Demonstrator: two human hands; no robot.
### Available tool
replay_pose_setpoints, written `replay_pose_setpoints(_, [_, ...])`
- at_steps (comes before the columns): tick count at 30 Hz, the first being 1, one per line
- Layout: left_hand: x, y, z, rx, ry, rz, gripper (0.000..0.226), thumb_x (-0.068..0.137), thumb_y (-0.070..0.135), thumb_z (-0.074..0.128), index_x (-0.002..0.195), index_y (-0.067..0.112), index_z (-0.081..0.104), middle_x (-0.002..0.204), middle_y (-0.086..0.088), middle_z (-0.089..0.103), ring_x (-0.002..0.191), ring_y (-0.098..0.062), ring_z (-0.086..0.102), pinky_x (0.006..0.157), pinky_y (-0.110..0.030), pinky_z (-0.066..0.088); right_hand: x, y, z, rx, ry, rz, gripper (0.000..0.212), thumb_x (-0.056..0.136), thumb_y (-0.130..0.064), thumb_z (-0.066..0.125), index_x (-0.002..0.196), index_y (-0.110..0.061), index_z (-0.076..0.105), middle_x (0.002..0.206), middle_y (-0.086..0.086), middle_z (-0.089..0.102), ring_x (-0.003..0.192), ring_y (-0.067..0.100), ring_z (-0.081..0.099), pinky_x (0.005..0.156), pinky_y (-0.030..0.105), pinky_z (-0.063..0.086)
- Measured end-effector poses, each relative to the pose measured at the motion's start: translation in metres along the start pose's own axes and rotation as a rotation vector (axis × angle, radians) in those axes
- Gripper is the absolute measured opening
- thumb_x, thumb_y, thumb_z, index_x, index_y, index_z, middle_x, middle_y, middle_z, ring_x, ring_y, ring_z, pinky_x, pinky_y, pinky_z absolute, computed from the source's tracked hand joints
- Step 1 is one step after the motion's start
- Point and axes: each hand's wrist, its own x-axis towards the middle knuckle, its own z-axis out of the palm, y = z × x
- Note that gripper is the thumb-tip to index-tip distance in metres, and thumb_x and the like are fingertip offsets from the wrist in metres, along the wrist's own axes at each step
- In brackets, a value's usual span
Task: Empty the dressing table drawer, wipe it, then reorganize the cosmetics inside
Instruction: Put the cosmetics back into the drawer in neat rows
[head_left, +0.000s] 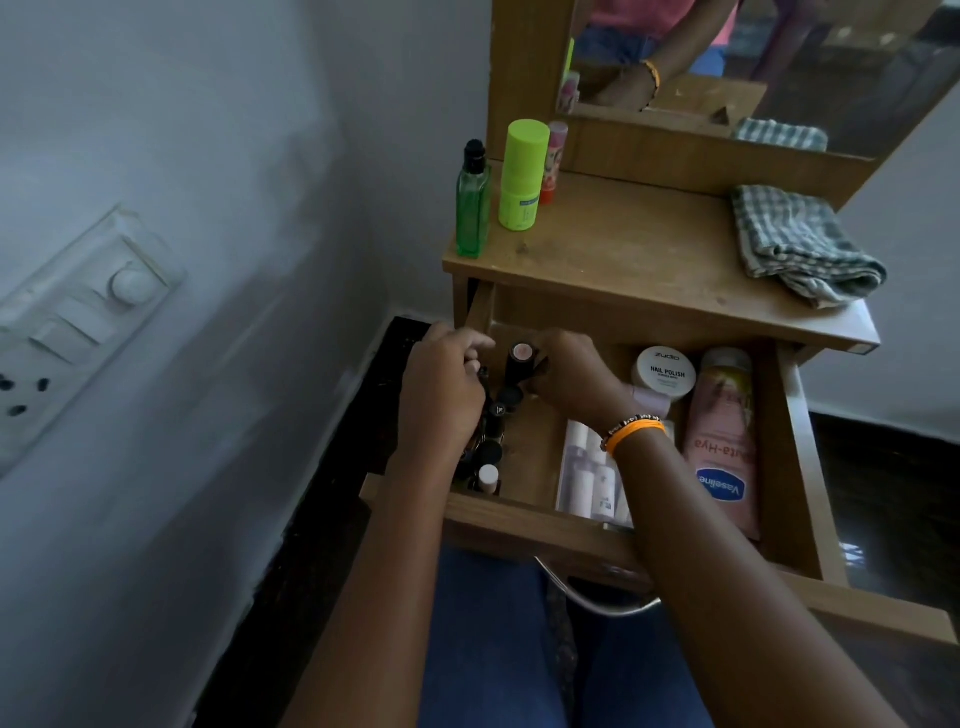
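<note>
Head view: my right hand (566, 376) pinches a dark bottle (519, 364) upright at the drawer's (524, 525) far left corner; my left hand (441, 395) curls its fingers around small bottles (491, 441) along the left wall. Cloth (800, 244) lies on the tabletop (623, 249).

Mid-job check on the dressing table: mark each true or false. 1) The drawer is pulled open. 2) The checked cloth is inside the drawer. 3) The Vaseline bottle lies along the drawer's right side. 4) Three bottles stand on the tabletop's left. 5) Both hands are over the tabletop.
1) The drawer is pulled open. True.
2) The checked cloth is inside the drawer. False: it lies on the tabletop, at its right.
3) The Vaseline bottle lies along the drawer's right side. True.
4) Three bottles stand on the tabletop's left. True: a green glass bottle, a lime bottle and a small pink one.
5) Both hands are over the tabletop. False: the left hand and right hand are in the drawer's left part, among small dark containers.
</note>
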Motion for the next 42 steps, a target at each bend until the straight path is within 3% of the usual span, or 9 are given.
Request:
replay_pose_setpoints(7, [0.001, -0.001, 0.003, 0.003, -0.033, 0.001, 0.024, 0.093, 0.008, 0.051, 0.107, 0.014, 0.07, 0.103, -0.001, 0.054, 0.098, -0.016, 0.053, 0.071, -0.016, 0.037, -0.004, -0.001, -0.004, 0.013, -0.037, -0.007, 0.033, 0.077, 0.0, 0.066, 0.11, -0.002, 0.066, 0.111, 0.016, 0.068, 0.108, 0.027, 0.06, 0.068, 0.012, 0.031])
replay_pose_setpoints(16, [0.003, -0.003, 0.005, 0.022, -0.067, 0.035, 0.023, 0.091, 0.014, 0.056, 0.109, 0.015, 0.07, 0.092, 0.006, 0.047, 0.093, -0.02, 0.054, 0.073, -0.025, 0.04, -0.005, -0.003, -0.003, 0.017, -0.08, -0.011, 0.025, 0.081, -0.005, 0.062, 0.106, -0.001, 0.067, 0.107, 0.017, 0.069, 0.105, 0.03, 0.062, 0.084, 0.031, 0.043])
replay_pose_setpoints(20, [0.004, -0.004, 0.006, 0.001, -0.066, 0.034, 0.021, 0.091, 0.014, 0.057, 0.108, 0.014, 0.07, 0.091, 0.005, 0.048, 0.093, -0.022, 0.055, 0.073, -0.027, 0.044, -0.004, 0.001, -0.004, 0.034, -0.118, 0.007, 0.024, 0.084, -0.008, 0.06, 0.107, -0.004, 0.067, 0.103, 0.015, 0.07, 0.101, 0.027, 0.062, 0.078, 0.026, 0.042])
replay_pose_setpoints(24, [0.004, 0.0, 0.004, -0.065, -0.043, 0.019, 0.018, 0.093, 0.017, 0.055, 0.104, 0.014, 0.069, 0.095, 0.005, 0.049, 0.095, -0.018, 0.055, 0.073, -0.02, 0.04, -0.016, -0.008, -0.016, 0.177, 0.203, -0.053, 0.011, 0.087, -0.015, 0.059, 0.09, -0.012, 0.069, 0.078, 0.003, 0.068, 0.073, 0.022, 0.064, 0.07, 0.036, 0.052])
replay_pose_setpoints(26, [0.004, 0.002, 0.003, -0.104, -0.015, 0.021, 0.018, 0.093, 0.016, 0.053, 0.102, 0.014, 0.068, 0.098, 0.003, 0.052, 0.093, -0.013, 0.055, 0.069, -0.011, 0.037, -0.016, -0.018, -0.026, 0.152, 0.396, -0.089, 0.01, 0.089, -0.022, 0.057, 0.085, -0.016, 0.064, 0.073, -0.005, 0.059, 0.065, 0.015, 0.055, 0.059, 0.029, 0.044])
replay_pose_setpoints(31, [0.015, 0.009, -0.006, -0.239, 0.11, -0.051, 0.023, 0.091, 0.023, 0.056, 0.112, 0.015, 0.061, 0.105, -0.001, 0.057, 0.092, -0.015, 0.057, 0.069, -0.014, 0.041, 0.02, -0.039, -0.059, 0.169, 0.649, -0.129, 0.025, 0.088, -0.02, 0.057, 0.111, -0.01, 0.054, 0.098, 0.008, 0.058, 0.068, 0.013, 0.048, 0.051, 0.021, 0.032])
replay_pose_setpoints(35, [0.049, 0.019, -0.012, -0.412, 0.191, -0.098, 0.056, 0.082, 0.027, 0.066, 0.133, 0.019, 0.042, 0.129, -0.008, 0.049, 0.111, -0.018, 0.052, 0.089, -0.033, 0.046, 0.059, -0.049, -0.078, 0.059, 0.666, -0.058, 0.056, 0.084, -0.03, 0.063, 0.133, -0.013, 0.042, 0.134, 0.011, 0.039, 0.111, 0.027, 0.053, 0.076, 0.032, 0.046])
replay_pose_setpoints(38, [0.068, 0.03, -0.018, -0.324, 0.16, -0.033, 0.073, 0.082, 0.024, 0.069, 0.143, 0.017, 0.03, 0.143, -0.006, 0.039, 0.13, -0.02, 0.039, 0.101, -0.03, 0.035, 0.074, -0.05, -0.082, 0.032, 0.602, -0.023, 0.063, 0.082, -0.036, 0.065, 0.136, -0.013, 0.041, 0.137, 0.012, 0.036, 0.123, 0.028, 0.047, 0.09, 0.037, 0.047])
replay_pose_setpoints(42, [0.084, 0.031, -0.016, -0.294, 0.123, 0.012, 0.053, 0.082, 0.017, 0.068, 0.13, 0.013, 0.049, 0.128, -0.006, 0.053, 0.118, -0.02, 0.051, 0.099, -0.032, 0.041, 0.075, -0.05, -0.083, 0.06, 0.611, 0.011, 0.053, 0.079, -0.037, 0.07, 0.122, -0.012, 0.05, 0.134, 0.009, 0.038, 0.113, 0.026, 0.053, 0.078, 0.03, 0.046])
